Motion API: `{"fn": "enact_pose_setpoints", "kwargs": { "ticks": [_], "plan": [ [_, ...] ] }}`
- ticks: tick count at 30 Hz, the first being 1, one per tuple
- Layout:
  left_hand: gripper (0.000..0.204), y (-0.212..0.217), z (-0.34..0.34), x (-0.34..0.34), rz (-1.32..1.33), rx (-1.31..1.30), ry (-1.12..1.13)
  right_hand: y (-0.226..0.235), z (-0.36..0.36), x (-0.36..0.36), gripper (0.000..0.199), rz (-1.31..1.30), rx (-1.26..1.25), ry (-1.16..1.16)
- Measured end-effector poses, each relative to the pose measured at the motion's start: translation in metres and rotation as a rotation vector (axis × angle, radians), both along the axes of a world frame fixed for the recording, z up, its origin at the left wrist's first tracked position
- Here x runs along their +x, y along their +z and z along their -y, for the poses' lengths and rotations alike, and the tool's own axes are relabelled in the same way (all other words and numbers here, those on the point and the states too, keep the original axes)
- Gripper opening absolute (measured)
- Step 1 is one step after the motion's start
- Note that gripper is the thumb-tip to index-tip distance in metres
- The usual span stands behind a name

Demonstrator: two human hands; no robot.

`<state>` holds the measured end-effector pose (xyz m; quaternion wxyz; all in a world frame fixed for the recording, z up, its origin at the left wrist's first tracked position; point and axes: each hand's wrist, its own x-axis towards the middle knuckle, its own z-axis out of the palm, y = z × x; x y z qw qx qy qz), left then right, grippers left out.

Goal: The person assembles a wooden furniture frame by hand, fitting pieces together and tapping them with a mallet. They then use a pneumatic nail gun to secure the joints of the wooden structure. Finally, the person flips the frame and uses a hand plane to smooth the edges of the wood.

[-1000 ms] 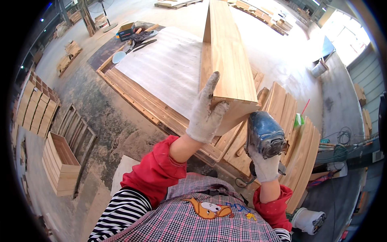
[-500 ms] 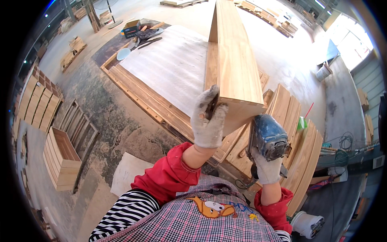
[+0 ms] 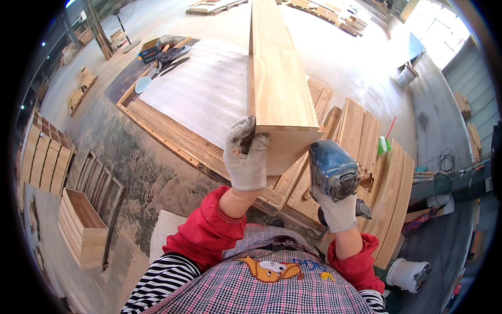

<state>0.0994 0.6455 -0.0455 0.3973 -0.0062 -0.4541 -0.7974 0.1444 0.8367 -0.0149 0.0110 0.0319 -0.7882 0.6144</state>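
Observation:
A long pale wooden box (image 3: 285, 78) rests on its side over the padded bench, one long panel facing up and its end toward me. My left hand (image 3: 244, 157), in a dirty white glove, is closed around the near left edge of the box, thumb against the end panel. My right hand (image 3: 337, 212), also gloved, grips a blue and black handheld power tool (image 3: 334, 166). The tool's far end is at the right corner of the box's end; whether it touches is hidden. Beneath the box lies a white foam sheet (image 3: 193, 89).
The wooden bench frame (image 3: 157, 138) carries a blue-black carton (image 3: 150, 51), dark hand tools and a pale blue lid (image 3: 143, 85). Stacked wooden panels (image 3: 389, 193) stand at right, near a white bucket (image 3: 409, 275). Wooden boxes (image 3: 81, 225) and a slatted rack (image 3: 99, 180) stand at left.
The whole view has shifted, so the box, bench and both hands appear farther left. My grips on the box and power tool are unchanged, and the tool remains near the same corner.

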Motion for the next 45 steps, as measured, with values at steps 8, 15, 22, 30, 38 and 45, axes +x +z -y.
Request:
{"fn": "enact_pose_setpoints", "kwargs": {
  "ticks": [8,15,22,30,38,45],
  "plan": [
    [0.038,0.002,0.008,0.004,-0.050,-0.005,-0.112,0.006,-0.017,-0.014,0.032,0.029,-0.133,-0.099],
    [0.036,0.000,0.003,-0.001,-0.006,-0.100,0.041,0.011,0.010,-0.038,0.027,-0.120,0.057,-0.024],
    [0.038,-0.003,0.012,0.000,-0.078,-0.059,-0.017,0.012,0.015,-0.034,0.028,-0.014,-0.040,-0.060],
    [0.037,-0.002,0.016,0.000,-0.132,-0.020,-0.101,0.021,0.000,-0.030,0.035,0.111,-0.010,-0.047],
    [0.043,0.001,0.025,0.000,0.026,-0.046,-0.221,0.091,-0.015,-0.023,0.039,0.048,0.083,-0.107],
    [0.068,0.035,0.053,0.001,0.056,-0.305,-0.443,0.157,-0.012,-0.006,0.032,0.004,0.142,-0.179]
  ]
}}
